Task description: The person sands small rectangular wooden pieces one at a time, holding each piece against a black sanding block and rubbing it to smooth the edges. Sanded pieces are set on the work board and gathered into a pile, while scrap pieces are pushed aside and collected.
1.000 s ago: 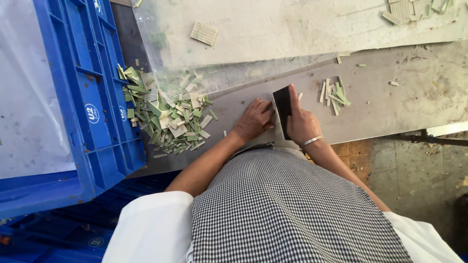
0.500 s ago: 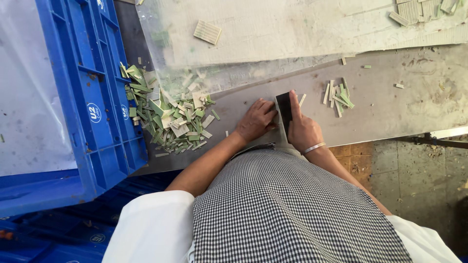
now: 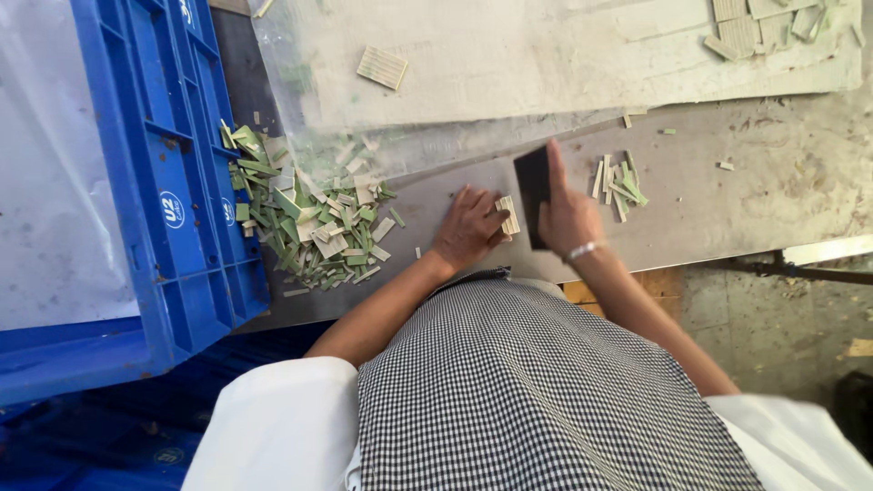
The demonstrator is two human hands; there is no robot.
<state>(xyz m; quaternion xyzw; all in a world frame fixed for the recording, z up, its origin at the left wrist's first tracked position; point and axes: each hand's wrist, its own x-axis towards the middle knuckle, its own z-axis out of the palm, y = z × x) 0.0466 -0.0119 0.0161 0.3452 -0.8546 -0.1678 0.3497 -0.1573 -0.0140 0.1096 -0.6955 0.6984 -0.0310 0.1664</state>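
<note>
A seated worker's left hand (image 3: 468,232) presses a small bundle of pale sticks (image 3: 507,215) against the grey work board (image 3: 727,209), fingers curled over the near end of the bundle and gripping it flat to the surface. Just to the right of it, the right hand (image 3: 568,218) is closed around a dark flat blade (image 3: 532,186), held on edge with the blade rising away from the body. The bundle lies between the two hands, touching the left fingers and right beside the blade's face; its long axis runs roughly away from the worker, close to parallel with the blade. The blade hand is the nearer of the two to the bundle's free side.

Beyond the right hand, a small scatter of cut slivers (image 3: 618,182), pale and green, lies on the board. To the left of the left hand, well apart from the bundle, a larger heap of green and cream offcuts (image 3: 309,223) spreads against the wall of a blue plastic crate (image 3: 173,200). Farther up, a clear plastic sheet (image 3: 509,64) covers a pale board, with one flat ribbed piece (image 3: 382,66) lying on it and more stacked pieces (image 3: 755,27) at the far right corner. The worker wears a checked apron (image 3: 527,391) and a thin bracelet (image 3: 582,249) on the right wrist.
</note>
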